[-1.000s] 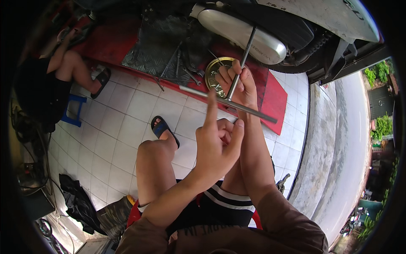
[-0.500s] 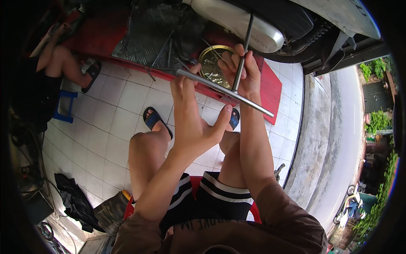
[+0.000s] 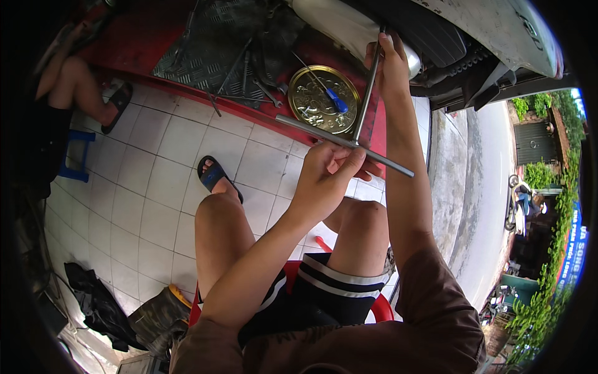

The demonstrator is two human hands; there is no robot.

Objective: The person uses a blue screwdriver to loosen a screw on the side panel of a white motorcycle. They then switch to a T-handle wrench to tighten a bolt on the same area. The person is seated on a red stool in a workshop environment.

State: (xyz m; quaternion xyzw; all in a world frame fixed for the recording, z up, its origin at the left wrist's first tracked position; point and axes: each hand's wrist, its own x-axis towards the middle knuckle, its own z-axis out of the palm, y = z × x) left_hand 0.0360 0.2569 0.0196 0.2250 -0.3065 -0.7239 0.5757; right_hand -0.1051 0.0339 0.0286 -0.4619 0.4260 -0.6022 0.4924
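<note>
Near the red platform (image 3: 134, 53), we grasp a T-shaped wrench (image 3: 368, 93), left fingers (image 3: 352, 163) pinching its near crossbar, right fingers (image 3: 389, 47) wrapped around its shaft, which runs far and slightly right.

A head-worn fisheye camera looks steeply down over the lap (image 3: 336, 296), near the left hand (image 3: 327, 171) at center and the right hand (image 3: 392, 71) at upper center, facing a red bench (image 3: 134, 40) across the top, a street (image 3: 489, 187) curving down the right.
</note>
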